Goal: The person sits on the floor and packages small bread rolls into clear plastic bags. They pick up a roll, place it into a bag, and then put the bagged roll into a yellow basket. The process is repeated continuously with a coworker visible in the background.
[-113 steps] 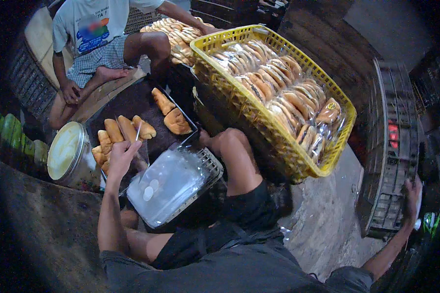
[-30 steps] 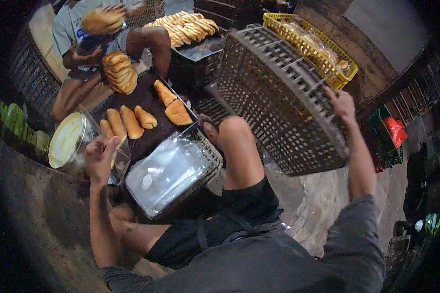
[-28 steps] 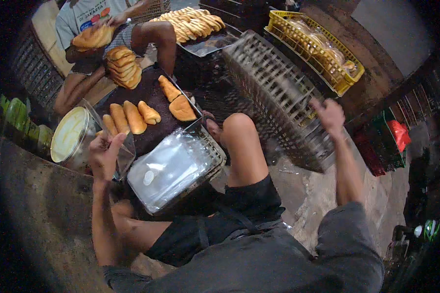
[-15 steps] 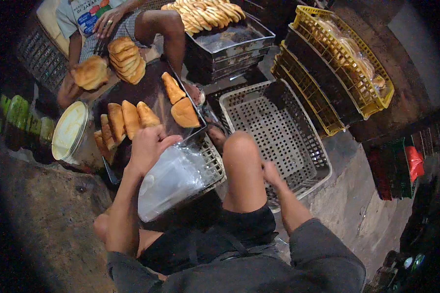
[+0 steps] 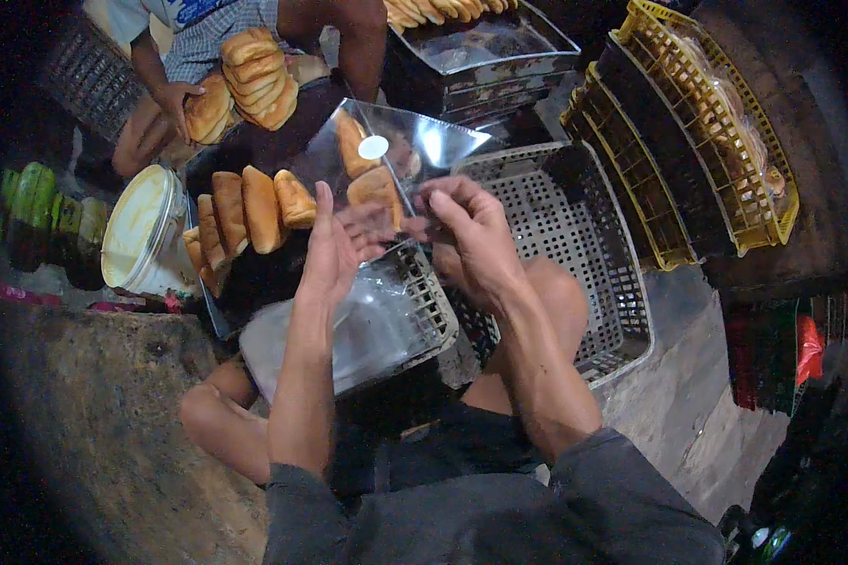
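Note:
A clear plastic bag (image 5: 448,141) with a white round label spot is raised in front of me, and bread shows through it. My right hand (image 5: 476,231) pinches the bag's lower edge. My left hand (image 5: 339,245) is beside it, palm turned inward and fingers stretched apart, partly blurred; whether it touches the plastic I cannot tell. Beneath my hands lies a stack of clear bags (image 5: 367,325) on an upturned crate. On the dark tray, several bread rolls (image 5: 264,209) stand in a row to the left of the raised bag.
Across the tray, another person's hand (image 5: 174,105) is at a pile of bread (image 5: 259,80). A white bucket (image 5: 141,231) stands left. A grey perforated crate (image 5: 622,282) stands right, with yellow crates (image 5: 716,141) holding bagged bread beyond. Stacked baking trays (image 5: 499,66) are at the back.
A clear bag has been lifted from the stack. My right hand has come from beside my knee to grip it, and my left hand has opened and moved right.

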Motion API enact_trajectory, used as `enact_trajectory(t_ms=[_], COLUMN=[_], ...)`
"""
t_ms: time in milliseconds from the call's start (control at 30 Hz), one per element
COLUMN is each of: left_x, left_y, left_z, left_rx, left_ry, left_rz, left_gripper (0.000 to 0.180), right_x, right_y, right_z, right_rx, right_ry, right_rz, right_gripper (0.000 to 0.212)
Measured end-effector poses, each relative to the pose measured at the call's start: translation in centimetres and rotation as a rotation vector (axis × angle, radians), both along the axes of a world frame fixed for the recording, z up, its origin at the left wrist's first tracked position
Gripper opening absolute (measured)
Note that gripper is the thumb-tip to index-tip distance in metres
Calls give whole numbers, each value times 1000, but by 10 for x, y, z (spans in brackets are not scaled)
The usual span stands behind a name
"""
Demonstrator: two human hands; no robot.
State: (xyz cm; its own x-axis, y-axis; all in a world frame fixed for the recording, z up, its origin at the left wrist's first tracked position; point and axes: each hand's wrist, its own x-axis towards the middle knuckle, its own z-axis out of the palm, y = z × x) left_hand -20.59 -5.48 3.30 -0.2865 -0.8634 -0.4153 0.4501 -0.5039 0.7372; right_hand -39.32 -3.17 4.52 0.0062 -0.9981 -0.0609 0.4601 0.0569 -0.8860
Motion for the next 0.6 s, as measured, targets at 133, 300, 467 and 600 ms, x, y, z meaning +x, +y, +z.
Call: enact_trajectory(t_ms=[133, 300, 467, 600], left_x=[14, 69, 200, 198], left_y=[-18, -22, 9, 25], left_z=[-12, 2, -37, -40], left_rx=[-187, -402, 11, 86], left_ry=[-28, -424, -339, -378], left_rz=[487, 944, 1279, 1251], left_gripper=[31, 27, 47, 79], right_x=[21, 70, 163, 180], right_y=[8, -30, -34, -62], right_z=[5, -22, -84, -111], right_rx=[71, -105, -408, -430], right_ry=[113, 675, 1143, 1378], right_rz=[-136, -63, -29, -242], right_gripper=[22, 36, 89, 59])
